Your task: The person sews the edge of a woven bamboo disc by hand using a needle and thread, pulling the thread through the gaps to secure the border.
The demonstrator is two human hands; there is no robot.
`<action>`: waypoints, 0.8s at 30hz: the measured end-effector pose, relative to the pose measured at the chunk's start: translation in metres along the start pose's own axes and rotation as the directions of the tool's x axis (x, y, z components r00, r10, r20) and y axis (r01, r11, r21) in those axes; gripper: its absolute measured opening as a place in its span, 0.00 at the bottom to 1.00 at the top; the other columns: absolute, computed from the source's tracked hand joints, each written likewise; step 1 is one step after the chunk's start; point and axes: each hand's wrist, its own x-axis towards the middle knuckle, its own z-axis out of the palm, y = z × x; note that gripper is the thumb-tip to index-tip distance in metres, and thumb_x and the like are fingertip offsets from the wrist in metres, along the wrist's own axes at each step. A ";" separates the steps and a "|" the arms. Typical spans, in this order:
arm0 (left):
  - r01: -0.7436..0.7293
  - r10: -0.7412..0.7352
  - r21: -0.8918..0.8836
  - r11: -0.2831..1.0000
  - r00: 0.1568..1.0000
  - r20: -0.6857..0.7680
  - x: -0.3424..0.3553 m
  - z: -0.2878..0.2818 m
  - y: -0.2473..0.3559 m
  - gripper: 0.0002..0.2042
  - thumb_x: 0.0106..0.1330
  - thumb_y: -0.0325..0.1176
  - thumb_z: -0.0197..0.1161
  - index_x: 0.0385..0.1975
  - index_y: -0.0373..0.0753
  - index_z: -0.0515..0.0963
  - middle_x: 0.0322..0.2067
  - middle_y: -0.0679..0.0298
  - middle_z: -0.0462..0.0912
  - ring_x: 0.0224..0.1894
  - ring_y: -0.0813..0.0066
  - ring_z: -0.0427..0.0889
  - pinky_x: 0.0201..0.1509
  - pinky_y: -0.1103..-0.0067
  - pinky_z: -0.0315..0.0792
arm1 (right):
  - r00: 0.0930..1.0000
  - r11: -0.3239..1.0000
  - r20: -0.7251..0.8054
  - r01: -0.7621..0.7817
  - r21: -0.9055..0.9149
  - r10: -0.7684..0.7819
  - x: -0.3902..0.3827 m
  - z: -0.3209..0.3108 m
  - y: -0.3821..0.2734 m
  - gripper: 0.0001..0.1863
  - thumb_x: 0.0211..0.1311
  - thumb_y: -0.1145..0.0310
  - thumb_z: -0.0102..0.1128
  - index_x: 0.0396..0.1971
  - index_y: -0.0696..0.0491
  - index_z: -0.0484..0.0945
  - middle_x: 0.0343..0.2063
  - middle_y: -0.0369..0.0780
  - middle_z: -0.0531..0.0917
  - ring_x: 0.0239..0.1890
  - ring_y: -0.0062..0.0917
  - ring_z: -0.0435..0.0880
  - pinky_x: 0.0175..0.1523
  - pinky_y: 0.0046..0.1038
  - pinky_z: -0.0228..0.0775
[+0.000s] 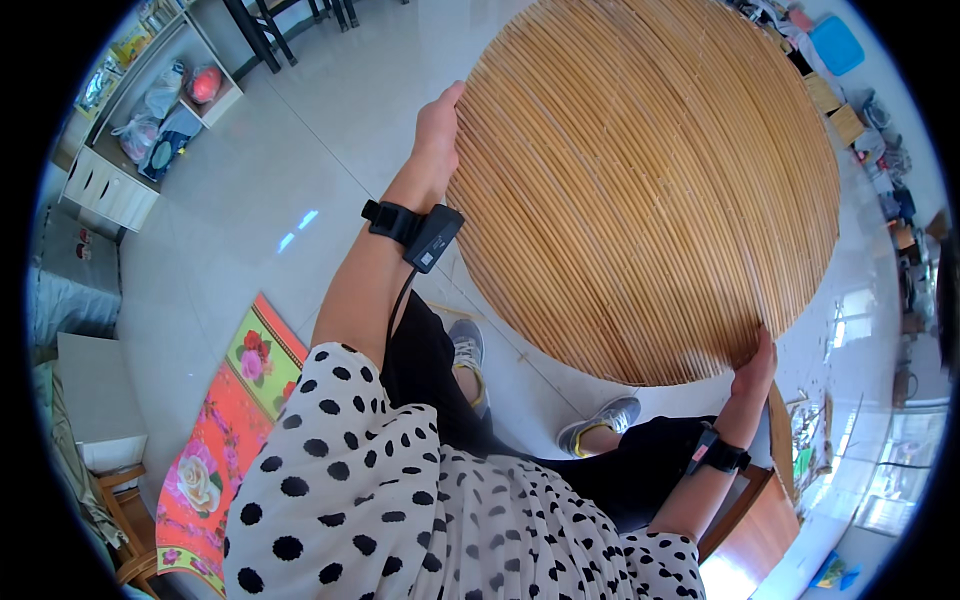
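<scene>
A large round board of thin golden-brown stalks [645,190], laid side by side, is held up before me above the floor. My left hand [438,135] grips its left rim; the palm is against the edge and most fingers are hidden behind it. At the lower right rim, my right hand [757,362] holds on with its thumb side showing and the other fingers out of sight. Black bands with small devices circle both wrists, and a cable runs from the left one.
A red floral cloth [215,450] lies at my left. Shelves [165,100] with bagged items stand at the far left, and dark chair legs [275,35] at the back. A wooden box-like piece [755,525] is by my right arm. Clutter lines the right side, including a blue container [837,45].
</scene>
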 end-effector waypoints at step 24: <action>-0.078 0.065 0.212 0.974 0.996 0.064 0.001 -0.008 -0.001 0.13 0.63 0.37 0.67 0.34 0.32 0.78 0.33 0.58 0.83 0.33 0.70 0.82 0.38 0.73 0.76 | 0.999 0.997 -0.040 -0.033 -0.067 0.030 0.003 0.000 0.001 0.28 0.60 0.52 0.58 0.56 0.53 0.70 0.51 0.39 0.76 0.48 0.31 0.76 0.45 0.35 0.69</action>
